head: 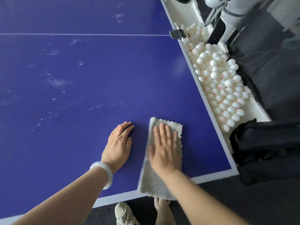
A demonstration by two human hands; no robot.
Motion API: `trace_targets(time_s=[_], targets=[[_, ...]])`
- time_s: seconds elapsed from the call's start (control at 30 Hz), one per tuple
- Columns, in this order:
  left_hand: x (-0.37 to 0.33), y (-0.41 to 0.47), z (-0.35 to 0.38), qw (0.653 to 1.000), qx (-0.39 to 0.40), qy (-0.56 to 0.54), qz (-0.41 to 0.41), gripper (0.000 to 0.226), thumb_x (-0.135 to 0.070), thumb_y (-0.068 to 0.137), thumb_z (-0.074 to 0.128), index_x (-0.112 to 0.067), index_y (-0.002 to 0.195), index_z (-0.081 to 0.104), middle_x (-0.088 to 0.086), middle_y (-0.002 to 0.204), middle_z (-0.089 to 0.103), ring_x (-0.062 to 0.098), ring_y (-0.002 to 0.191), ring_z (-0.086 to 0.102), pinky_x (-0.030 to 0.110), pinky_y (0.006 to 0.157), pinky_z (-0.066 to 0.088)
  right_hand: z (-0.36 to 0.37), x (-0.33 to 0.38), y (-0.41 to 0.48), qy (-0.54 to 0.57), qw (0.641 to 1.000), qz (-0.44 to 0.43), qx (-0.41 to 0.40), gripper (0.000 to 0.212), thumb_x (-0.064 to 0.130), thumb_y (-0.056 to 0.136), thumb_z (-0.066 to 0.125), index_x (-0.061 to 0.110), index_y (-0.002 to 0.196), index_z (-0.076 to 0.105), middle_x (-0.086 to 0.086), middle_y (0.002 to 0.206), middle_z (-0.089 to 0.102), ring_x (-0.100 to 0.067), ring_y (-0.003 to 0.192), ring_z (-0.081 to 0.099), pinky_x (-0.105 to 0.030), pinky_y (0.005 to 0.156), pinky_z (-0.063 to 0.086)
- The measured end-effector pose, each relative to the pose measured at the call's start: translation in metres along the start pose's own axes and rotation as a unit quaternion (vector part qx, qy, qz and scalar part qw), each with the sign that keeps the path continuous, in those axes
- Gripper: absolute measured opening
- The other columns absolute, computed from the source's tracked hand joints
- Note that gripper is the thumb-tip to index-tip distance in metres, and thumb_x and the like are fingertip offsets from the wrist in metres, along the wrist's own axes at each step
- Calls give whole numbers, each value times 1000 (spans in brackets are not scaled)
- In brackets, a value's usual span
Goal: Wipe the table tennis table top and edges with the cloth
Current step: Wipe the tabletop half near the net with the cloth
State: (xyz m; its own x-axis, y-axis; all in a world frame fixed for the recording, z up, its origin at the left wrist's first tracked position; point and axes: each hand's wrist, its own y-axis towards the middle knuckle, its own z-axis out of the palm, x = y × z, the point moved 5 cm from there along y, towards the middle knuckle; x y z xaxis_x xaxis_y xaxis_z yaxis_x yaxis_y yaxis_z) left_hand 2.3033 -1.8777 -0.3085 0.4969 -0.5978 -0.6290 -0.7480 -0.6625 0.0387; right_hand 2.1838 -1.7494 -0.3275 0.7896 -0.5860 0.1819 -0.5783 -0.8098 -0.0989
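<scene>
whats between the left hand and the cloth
Between the left hand and the cloth lies only a bare strip of blue table, shown in the head view.

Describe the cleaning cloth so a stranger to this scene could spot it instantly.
Find the blue table tennis table and follow it toward its near right corner. A pale grey fluffy cloth lies flat there, overhanging the near edge, under the right hand. Unlike the round white balls in the side trough, it is soft, rectangular and scallop-edged.
</scene>
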Motion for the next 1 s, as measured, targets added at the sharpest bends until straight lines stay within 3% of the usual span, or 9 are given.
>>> trace_targets(time_s=[0.13, 0.23, 0.3, 0.4, 0.47, 0.53, 0.67, 0.87, 1.0], targets=[[1, 4, -19, 972, -100, -172, -121, 41, -10, 99, 36, -10, 136, 54, -5, 142, 43, 17, 135, 40, 35, 117, 30, 19, 109, 29, 15, 994, -97, 48, 74, 44, 94, 13, 15, 159, -9, -7, 167, -11, -26, 153, -18, -53, 122, -8], [15, 3, -44, 966, -174, -92, -169, 51, -26, 94, 33, -8, 137, 54, 4, 147, 43, 21, 138, 37, 37, 118, 28, -1, 114, 59, 271, 953, -94, 93, 55, 18, 101, 41, 13, 155, 31, -5, 164, 23, -22, 154, 14, -32, 124, 4], [12, 3, -48, 980, -171, 6, -103, 49, -19, 93, 37, -5, 136, 53, 9, 146, 44, 27, 137, 37, 33, 117, 23, -22, 75, 71, 404, 915, -15, 4, 49, -11, 91, 45, 4, 136, 57, -10, 146, 52, -25, 141, 44, -19, 116, 23], [2, 0, -15, 990, -50, 129, -12, 52, -12, 98, 44, -4, 149, 40, 15, 159, 29, 32, 150, 20, 45, 123, 13, -29, 30, 92, 299, 953, 34, -37, 53, -13, 91, 42, -2, 142, 48, -15, 156, 38, -28, 148, 32, -26, 120, 18], [4, -7, 6, 982, -7, 190, -23, 56, -29, 104, 28, -15, 157, 18, 7, 165, 6, 25, 153, -1, 47, 124, 4, -19, 29, 115, 191, 982, -4, -3, 55, 3, 101, 42, 0, 154, 27, -14, 166, 14, -27, 154, 10, -34, 125, 4], [14, -16, 11, 979, 6, 200, -46, 58, -35, 104, 20, -18, 159, 11, 4, 166, 2, 21, 153, -5, 45, 124, 5, -14, 33, 140, 116, 993, -17, -3, 58, 17, 106, 38, 4, 157, 17, -13, 167, 4, -25, 155, 4, -40, 125, -1], [55, -26, -20, 964, -37, 232, -123, 61, -34, 99, 25, -10, 156, 23, 9, 164, 14, 26, 153, 5, 45, 122, 9, -9, 31, 165, 56, 998, 11, -26, 59, 30, 107, 30, 5, 158, 15, -11, 167, 7, -24, 155, 7, -43, 126, 1], [124, 35, -68, 903, -101, 214, -358, 62, -33, 102, 13, -14, 158, -5, 5, 165, -12, 20, 151, -16, 42, 122, -9, -6, 25, 165, 122, 991, 19, -57, 58, 37, 107, 26, 9, 157, 25, -6, 166, 18, -18, 154, 12, -37, 127, 1], [69, 96, -26, 950, -64, 221, -212, 64, -37, 101, 23, -20, 159, 3, 6, 166, -3, 23, 152, -11, 44, 122, -10, -8, 23, 162, 154, 985, 19, -81, 57, 37, 106, 31, 8, 155, 31, -7, 164, 25, -18, 153, 18, -35, 127, 3]])
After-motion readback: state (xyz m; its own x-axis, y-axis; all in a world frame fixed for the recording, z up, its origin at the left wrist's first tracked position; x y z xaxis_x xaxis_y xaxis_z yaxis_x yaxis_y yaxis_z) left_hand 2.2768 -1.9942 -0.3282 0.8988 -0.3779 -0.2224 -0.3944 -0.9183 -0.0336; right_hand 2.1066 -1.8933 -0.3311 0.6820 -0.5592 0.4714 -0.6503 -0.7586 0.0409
